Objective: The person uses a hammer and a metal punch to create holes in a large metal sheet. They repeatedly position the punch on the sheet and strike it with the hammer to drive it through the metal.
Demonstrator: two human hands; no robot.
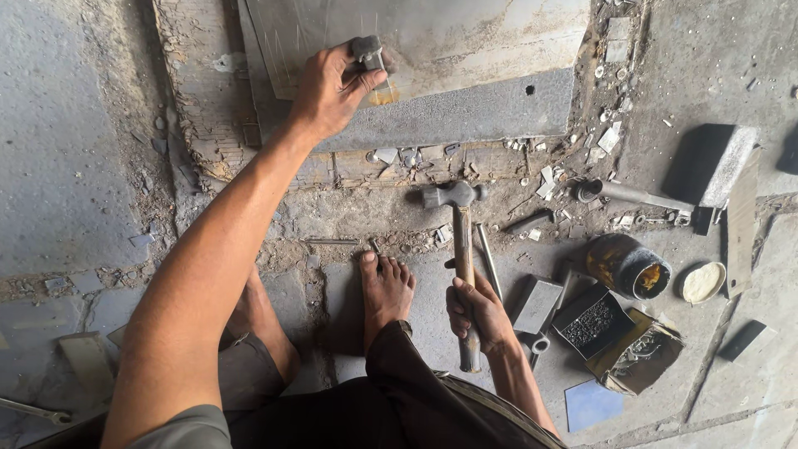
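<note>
Hammer in right hand; open black box beside.

There are 2 hands: the left hand and the right hand. I count 1 hammer and 1 small grey block. There is 1 large flat stone slab and 1 dark stone block. I see 1 bare foot, 1 open tin with 1 round lid beside it, and 1 open box of small dark pieces. The stone chips are too many to count.
</note>
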